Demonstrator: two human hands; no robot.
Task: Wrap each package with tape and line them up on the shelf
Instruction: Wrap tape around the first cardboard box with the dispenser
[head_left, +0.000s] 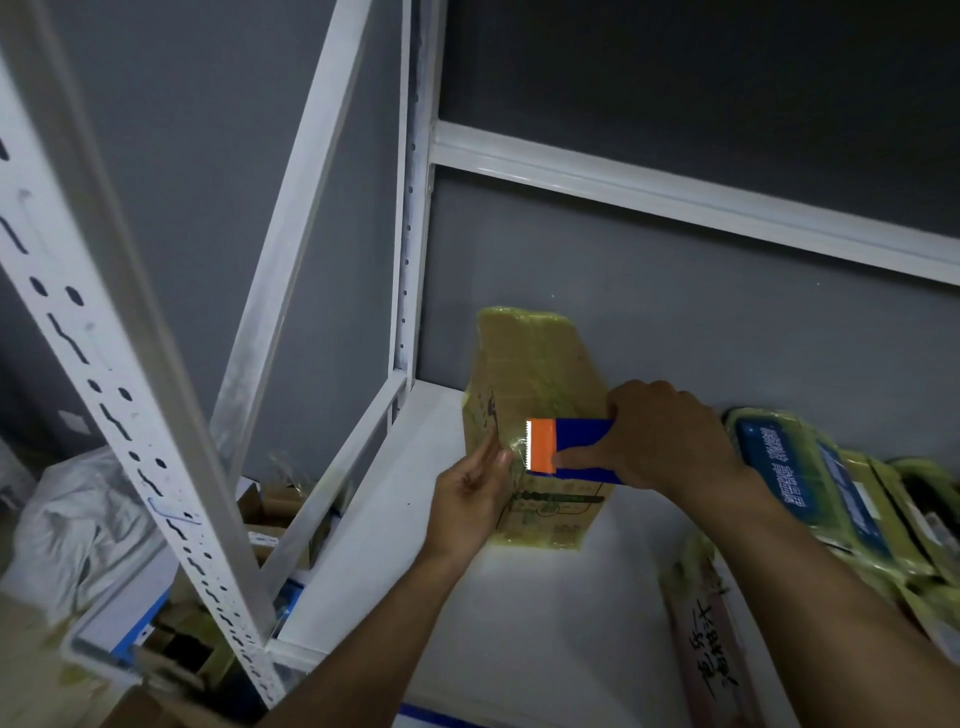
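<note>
A tall cardboard package, wrapped in yellowish clear tape, stands upright near the shelf's back left corner. My right hand grips a blue and orange tape dispenser and holds its toothed edge against the package's front. My left hand pinches the end of the clear tape just left of the cutter, against the package's left edge.
Several taped packages lie in a row along the back right of the white shelf. A flat box with handwriting lies at the front right. White slotted uprights stand at left, with bags and boxes on the floor beyond.
</note>
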